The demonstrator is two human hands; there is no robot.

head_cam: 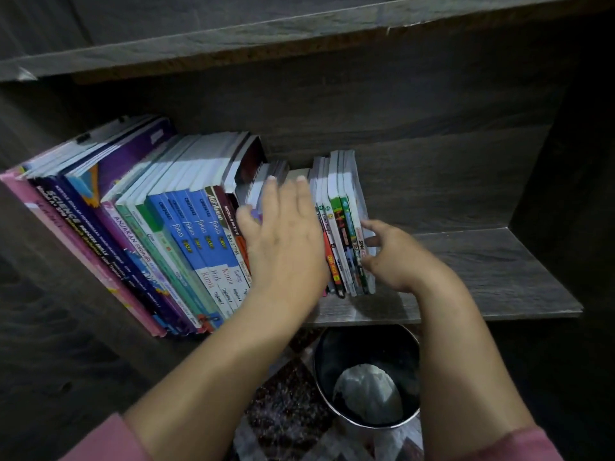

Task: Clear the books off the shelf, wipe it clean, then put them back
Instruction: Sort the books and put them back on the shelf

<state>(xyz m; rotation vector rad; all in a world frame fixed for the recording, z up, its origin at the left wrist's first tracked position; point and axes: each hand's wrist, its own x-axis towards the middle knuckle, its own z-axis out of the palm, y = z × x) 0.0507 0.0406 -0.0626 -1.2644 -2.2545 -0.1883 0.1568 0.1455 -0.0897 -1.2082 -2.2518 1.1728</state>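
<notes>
Dark grey wood-grain shelf boards (482, 271) fill our head view, and a leaning row of bright school books (186, 227) stands along the left half, so we judge the clearing is hardly started. Our left hand (283, 241) lies with straight fingers over the short books in the middle. Our right hand (396, 257) curls thumb and fingers against the outer cover of the slim white-and-green-spined paperbacks (342, 247). We should squeeze this bundle between both hands and lift it level, so none drops into the round metal bin (366, 344) below.
</notes>
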